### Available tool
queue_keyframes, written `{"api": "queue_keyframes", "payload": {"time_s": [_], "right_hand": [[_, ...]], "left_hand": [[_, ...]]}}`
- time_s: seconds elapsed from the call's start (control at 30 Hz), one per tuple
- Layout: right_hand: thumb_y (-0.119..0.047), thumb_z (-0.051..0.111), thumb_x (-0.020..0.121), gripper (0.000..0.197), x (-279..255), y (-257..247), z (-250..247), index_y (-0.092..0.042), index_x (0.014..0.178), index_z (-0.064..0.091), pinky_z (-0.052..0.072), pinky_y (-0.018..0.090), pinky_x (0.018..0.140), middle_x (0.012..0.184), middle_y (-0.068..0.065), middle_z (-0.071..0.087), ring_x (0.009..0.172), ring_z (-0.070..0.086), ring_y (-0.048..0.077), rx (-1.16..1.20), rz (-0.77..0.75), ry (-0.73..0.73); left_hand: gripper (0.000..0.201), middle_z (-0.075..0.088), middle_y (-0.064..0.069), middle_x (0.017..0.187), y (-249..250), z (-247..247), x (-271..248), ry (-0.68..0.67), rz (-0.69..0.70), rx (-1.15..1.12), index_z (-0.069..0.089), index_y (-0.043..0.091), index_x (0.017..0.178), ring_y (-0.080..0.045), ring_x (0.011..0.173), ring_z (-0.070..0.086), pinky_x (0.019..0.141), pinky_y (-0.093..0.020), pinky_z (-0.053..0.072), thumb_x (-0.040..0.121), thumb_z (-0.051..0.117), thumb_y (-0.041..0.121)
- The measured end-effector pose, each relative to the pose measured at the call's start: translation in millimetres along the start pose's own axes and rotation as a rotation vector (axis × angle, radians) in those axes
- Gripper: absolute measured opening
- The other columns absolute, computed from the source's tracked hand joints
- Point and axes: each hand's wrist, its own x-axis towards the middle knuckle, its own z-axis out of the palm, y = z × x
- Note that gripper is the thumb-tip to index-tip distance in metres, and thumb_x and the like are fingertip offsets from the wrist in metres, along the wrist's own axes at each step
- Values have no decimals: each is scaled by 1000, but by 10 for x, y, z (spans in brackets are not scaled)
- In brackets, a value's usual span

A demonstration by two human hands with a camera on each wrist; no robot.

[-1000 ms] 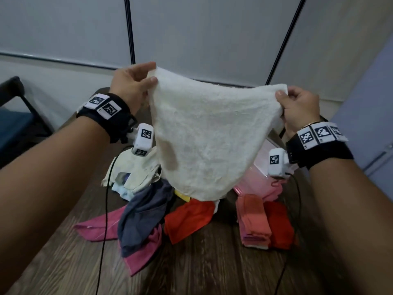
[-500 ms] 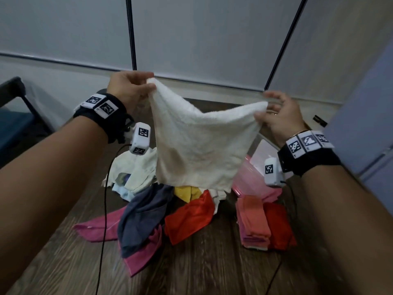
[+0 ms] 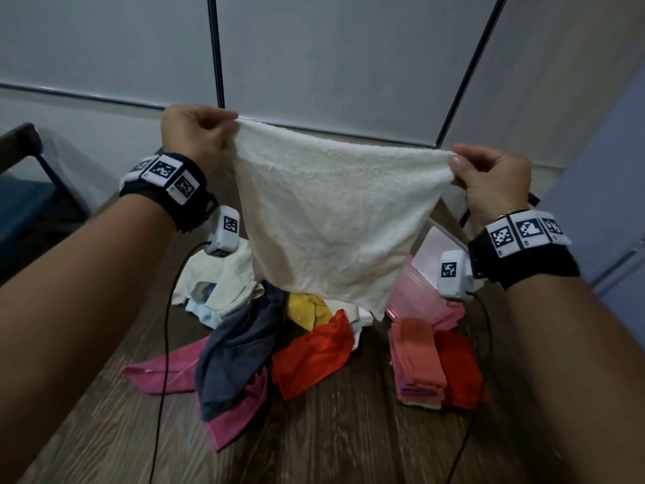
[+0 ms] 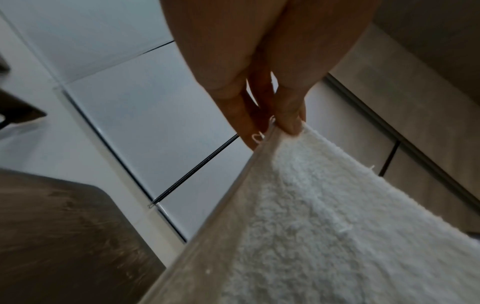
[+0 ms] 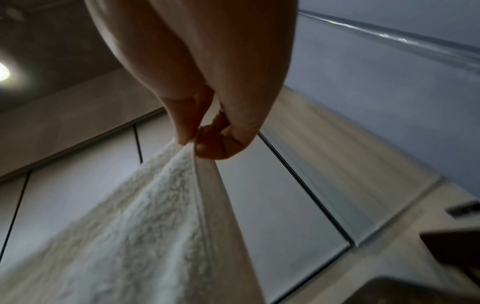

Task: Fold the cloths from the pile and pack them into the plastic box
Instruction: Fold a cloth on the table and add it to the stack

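Observation:
I hold a cream terry cloth (image 3: 331,218) spread out in the air above the table. My left hand (image 3: 199,134) pinches its upper left corner, seen close in the left wrist view as cloth (image 4: 324,216) under my left hand (image 4: 275,123). My right hand (image 3: 488,176) pinches the upper right corner; the right wrist view shows that cloth (image 5: 155,226) and my right hand (image 5: 197,139). Below lies the pile (image 3: 244,337) of loose cloths: grey-blue, pink, red, yellow, pale ones. The pink plastic box (image 3: 415,291) sits at the right, partly hidden by the cloth.
A stack of folded orange, pink and red cloths (image 3: 436,365) lies on the dark wooden table (image 3: 331,431) in front of the box. A dark chair (image 3: 24,197) stands at the left. Thin black cables (image 3: 165,326) hang from both wrist cameras.
My right hand shifted along the cloth's top edge to its far corner and drew away to the right, so the sagging top edge is now pulled out nearly straight.

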Motion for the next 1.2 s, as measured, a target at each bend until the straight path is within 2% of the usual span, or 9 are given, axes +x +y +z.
{"api": "queue_keyframes", "payload": {"time_s": [0.07,0.27,0.43,0.6,0.7,0.77,0.9,1.07,1.2], "right_hand": [[-18,72,86,12,-20,11,7,-29,84,75,60,40,81,85,-3,74,81,70,13,-121,-50,15],[-20,58,96,10,-59,108,129,-29,93,63,57,44,86,100,-2,68,92,66,16,-362,-74,0],[-18,53,96,14,-95,-32,131,-28,95,62,57,43,87,102,1,69,95,66,16,-191,-73,61],[-9,52,96,21,-339,-229,-61,-27,92,62,53,19,76,93,-2,67,83,64,2,-58,-157,83],[-10,54,95,24,-570,-165,-149,-31,89,64,56,24,78,95,3,70,86,67,8,-51,-142,66],[-11,55,94,19,-680,-108,-205,-26,93,67,57,29,80,96,5,71,89,69,13,-46,-128,51],[-12,55,94,17,-712,-134,-279,-17,101,69,56,27,79,91,0,70,84,67,9,-75,-168,50],[-21,52,92,23,-492,90,-183,-36,87,67,59,44,82,95,0,72,89,70,18,-164,-88,10],[-20,48,94,20,-429,259,-21,-34,88,61,55,32,82,94,-5,68,82,63,5,-210,-42,6]], "left_hand": [[9,75,1,84,-32,-2,-4,-3,0,2,77,18,92,-11,68,69,70,-29,60,83,75,19],[4,67,3,75,-117,116,-117,-28,-44,-7,71,16,90,1,53,58,51,-18,48,91,67,16],[5,65,5,80,71,62,-177,52,-23,-121,68,18,93,-8,66,61,55,-28,54,91,64,22],[6,64,13,76,309,-146,-325,61,127,-70,67,30,82,-3,67,59,59,-24,52,87,67,26],[5,67,12,78,243,-274,-508,34,149,-44,70,31,80,-1,70,61,65,-24,51,83,70,26],[4,69,15,73,187,-321,-638,13,144,-56,71,30,80,-1,67,61,62,-24,51,83,71,26],[3,68,18,68,107,-306,-724,12,123,-100,71,22,85,3,62,59,57,-17,47,85,70,19],[3,67,11,75,-107,-149,-582,-38,46,12,70,24,86,-2,67,61,63,-25,52,86,68,26],[6,66,10,84,-196,-34,-535,-68,-2,44,63,28,89,-5,76,62,75,-37,57,88,60,33]]}}
